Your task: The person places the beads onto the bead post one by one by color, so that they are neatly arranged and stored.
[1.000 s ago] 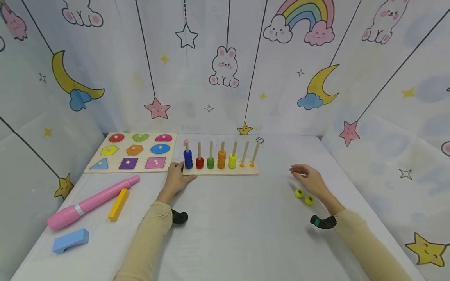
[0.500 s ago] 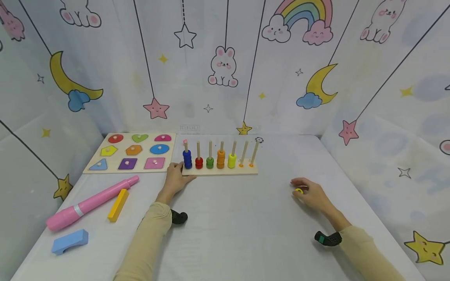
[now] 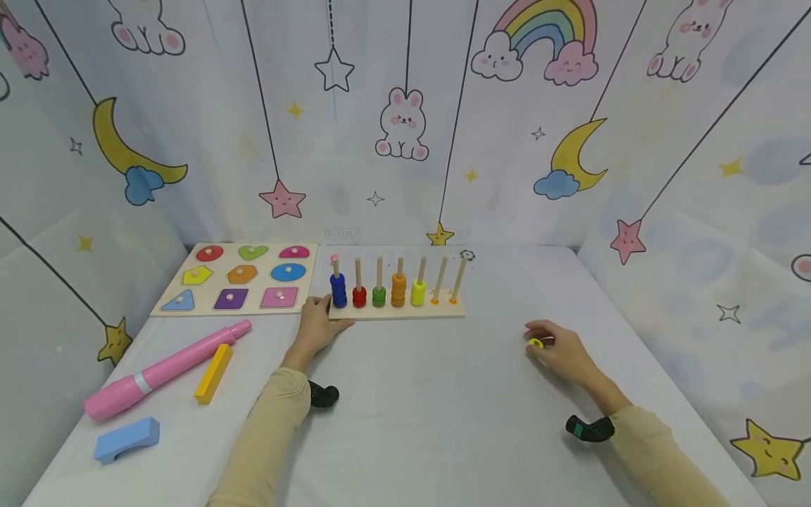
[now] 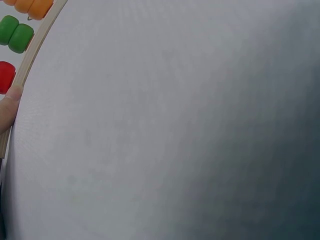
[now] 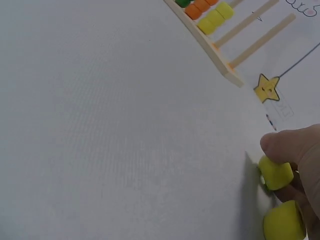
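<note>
A wooden peg board (image 3: 405, 315) with blue, red, green, orange and yellow beads on its pegs stands at the middle back; its two rightmost pegs are bare. My left hand (image 3: 315, 329) grips the board's left end, the thumb (image 4: 11, 102) along the front edge. On the right, my right hand (image 3: 560, 350) pinches a yellow bead (image 5: 276, 172) between thumb and fingers, low over the table. A second yellow bead (image 5: 284, 222) lies close by under the same hand in the right wrist view; the hand hides it in the head view.
Left of the peg board lies a shape puzzle board (image 3: 251, 314). Nearer are a pink baton-like toy (image 3: 177, 364), a yellow bar block (image 3: 214, 373) and a blue arched block (image 3: 127, 440). A printed curtain (image 3: 355, 141) walls the table's back and sides.
From above the two yellow beads, my right hand has come down and closed its fingers on one. My left hand stays at the peg board's end.
</note>
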The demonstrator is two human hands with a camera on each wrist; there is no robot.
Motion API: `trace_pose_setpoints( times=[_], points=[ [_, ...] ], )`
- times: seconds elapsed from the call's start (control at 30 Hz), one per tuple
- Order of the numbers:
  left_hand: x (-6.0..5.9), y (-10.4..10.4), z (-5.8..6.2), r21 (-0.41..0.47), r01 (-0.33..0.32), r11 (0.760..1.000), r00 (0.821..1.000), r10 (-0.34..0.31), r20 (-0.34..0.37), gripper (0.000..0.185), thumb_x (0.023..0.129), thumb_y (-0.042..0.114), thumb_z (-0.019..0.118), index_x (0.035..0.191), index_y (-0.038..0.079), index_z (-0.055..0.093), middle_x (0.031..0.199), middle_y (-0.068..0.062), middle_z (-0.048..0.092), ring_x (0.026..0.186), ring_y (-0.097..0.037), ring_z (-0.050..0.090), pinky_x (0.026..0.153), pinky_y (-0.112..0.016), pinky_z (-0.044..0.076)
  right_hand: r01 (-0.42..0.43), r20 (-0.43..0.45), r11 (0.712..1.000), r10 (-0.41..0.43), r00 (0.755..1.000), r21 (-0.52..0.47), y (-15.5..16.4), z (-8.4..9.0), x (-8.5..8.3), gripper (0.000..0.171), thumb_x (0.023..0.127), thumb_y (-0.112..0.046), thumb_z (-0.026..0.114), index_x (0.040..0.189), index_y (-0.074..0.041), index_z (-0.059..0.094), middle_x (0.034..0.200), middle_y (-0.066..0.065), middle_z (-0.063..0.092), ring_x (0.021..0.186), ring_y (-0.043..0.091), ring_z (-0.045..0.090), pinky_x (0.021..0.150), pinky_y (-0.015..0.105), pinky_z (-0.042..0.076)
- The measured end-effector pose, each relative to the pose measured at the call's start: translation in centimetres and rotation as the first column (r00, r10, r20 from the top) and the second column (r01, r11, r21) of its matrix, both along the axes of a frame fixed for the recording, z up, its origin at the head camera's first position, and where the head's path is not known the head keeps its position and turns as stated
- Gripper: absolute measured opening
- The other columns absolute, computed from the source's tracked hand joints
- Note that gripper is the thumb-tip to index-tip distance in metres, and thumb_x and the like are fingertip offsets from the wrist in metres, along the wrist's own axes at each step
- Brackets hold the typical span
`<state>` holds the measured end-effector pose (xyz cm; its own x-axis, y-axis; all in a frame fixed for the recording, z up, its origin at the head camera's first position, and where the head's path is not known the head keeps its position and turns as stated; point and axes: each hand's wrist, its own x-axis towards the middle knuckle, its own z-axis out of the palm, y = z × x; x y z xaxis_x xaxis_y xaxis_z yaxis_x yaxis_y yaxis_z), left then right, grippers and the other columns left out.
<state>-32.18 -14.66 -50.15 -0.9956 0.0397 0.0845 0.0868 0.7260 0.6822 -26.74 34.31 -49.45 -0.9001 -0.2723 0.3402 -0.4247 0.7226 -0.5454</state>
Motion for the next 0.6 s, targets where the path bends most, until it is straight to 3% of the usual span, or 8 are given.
trace_pose_setpoints(
  times=[0.13, 0.3, 0.6],
  points=[
    [0.0, 0.0, 0.0, 0.006, -0.002, 1.0, 1.0, 0.002, 0.005, 0.084, 0.082, 0.032, 0.075, 0.139, -0.013, 0.033, 0.13, -0.033, 0.034, 0.121, -0.043, 0.033, 0.102, -0.05, 0.031, -0.004, 0.012, 1.0, 0.005, 1.0, -0.025, -0.5, 0.7, -1.0, 0.04, 0.08, -0.003, 0.074, 0.117, 0.002, 0.06, 0.096, 0.008, 0.068, 0.089, 0.025, 0.065, 0.077, 0.023, 0.051],
    [-0.1, 0.1, 0.2, 0.003, -0.003, 1.0, 1.0, 0.003, 0.009, 0.084, 0.082, 0.032, 0.075, 0.14, -0.013, 0.032, 0.131, -0.033, 0.033, 0.122, -0.043, 0.032, 0.102, -0.049, 0.031, -0.016, -0.032, 0.999, 0.015, 0.999, -0.032, -1.6, 2.1, -2.9, 0.041, 0.08, -0.007, 0.075, 0.117, 0.0, 0.059, 0.096, 0.009, 0.068, 0.089, 0.026, 0.065, 0.076, 0.027, 0.052],
    [0.1, 0.0, 0.2, -0.006, -0.003, 1.0, 1.0, 0.003, -0.007, 0.083, 0.082, 0.03, 0.075, 0.138, -0.015, 0.034, 0.129, -0.034, 0.034, 0.121, -0.044, 0.033, 0.101, -0.05, 0.031, -0.03, -0.109, 0.997, 0.022, 0.994, -0.069, -5.4, 6.4, -6.9, 0.042, 0.081, -0.008, 0.075, 0.119, -0.003, 0.058, 0.098, 0.011, 0.069, 0.091, 0.026, 0.064, 0.078, 0.036, 0.052]
  ],
)
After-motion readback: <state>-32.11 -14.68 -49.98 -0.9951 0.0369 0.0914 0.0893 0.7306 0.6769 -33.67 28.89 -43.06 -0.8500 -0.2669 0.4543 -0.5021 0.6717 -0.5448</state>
